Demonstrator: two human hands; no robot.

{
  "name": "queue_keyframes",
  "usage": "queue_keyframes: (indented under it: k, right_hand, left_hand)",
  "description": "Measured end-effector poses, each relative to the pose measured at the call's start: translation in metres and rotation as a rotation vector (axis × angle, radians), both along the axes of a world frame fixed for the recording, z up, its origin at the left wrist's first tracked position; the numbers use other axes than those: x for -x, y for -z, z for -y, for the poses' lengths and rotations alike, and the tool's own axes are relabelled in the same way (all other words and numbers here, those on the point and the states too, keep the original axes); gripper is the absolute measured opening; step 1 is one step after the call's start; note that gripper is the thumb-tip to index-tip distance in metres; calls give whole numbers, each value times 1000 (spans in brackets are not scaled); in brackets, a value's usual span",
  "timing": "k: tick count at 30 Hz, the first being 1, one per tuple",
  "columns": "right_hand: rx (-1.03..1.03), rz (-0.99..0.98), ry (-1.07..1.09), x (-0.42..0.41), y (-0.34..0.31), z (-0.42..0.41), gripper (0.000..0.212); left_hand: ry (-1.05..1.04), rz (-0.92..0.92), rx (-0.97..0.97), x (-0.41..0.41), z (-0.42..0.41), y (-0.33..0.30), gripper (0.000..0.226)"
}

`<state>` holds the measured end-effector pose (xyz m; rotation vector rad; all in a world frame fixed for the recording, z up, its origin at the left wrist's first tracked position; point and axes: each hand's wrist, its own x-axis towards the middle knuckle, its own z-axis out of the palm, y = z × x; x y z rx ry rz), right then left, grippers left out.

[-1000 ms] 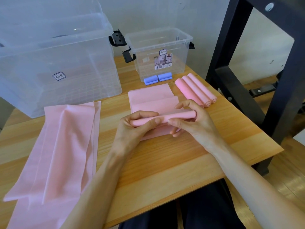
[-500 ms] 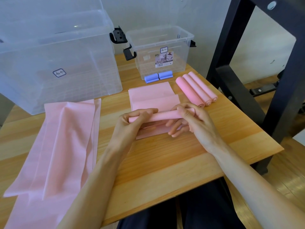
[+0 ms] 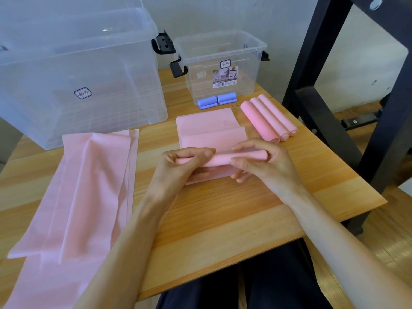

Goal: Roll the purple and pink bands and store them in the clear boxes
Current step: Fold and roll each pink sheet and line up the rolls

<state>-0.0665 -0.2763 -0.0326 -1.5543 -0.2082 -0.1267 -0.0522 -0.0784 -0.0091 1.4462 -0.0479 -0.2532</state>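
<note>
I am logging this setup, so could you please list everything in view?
Wooden table: one, light wood, under everything.
Large clear box: one, far left.
Small clear box: one, far centre.
Purple rolls: two, before the small box.
Finished pink rolls: three, side by side, right.
Pink band being rolled: one, centre.
Unrolled pink bands: a pile, left.
Black frame: one, right.
Left hand, right hand: both grip the roll.

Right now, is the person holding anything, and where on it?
Yes: the half-rolled pink band. The left hand grips the roll's left end, and the right hand grips its right end.
</note>
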Motion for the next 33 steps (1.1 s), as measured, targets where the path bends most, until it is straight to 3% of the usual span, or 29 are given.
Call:
queue_keyframes:
  k: [4, 9, 16, 23, 33]
  right_hand:
    - [13, 19, -16, 0, 1, -1, 24]
    - [12, -29, 12, -1, 1, 0, 22]
    - [18, -22, -37, 0, 0, -1, 30]
    - [24, -43, -4, 1, 0, 0, 20]
    - [21, -34, -21, 1, -1, 0, 24]
  left_hand:
    - [43, -23, -29, 1, -1, 0, 25]
    - [32, 77, -102, 0, -1, -1, 19]
    - [11, 13, -57, 1, 1, -1, 22]
    - [25, 100, -125, -1, -2, 0, 18]
    - [24, 38, -94, -1, -1, 2, 25]
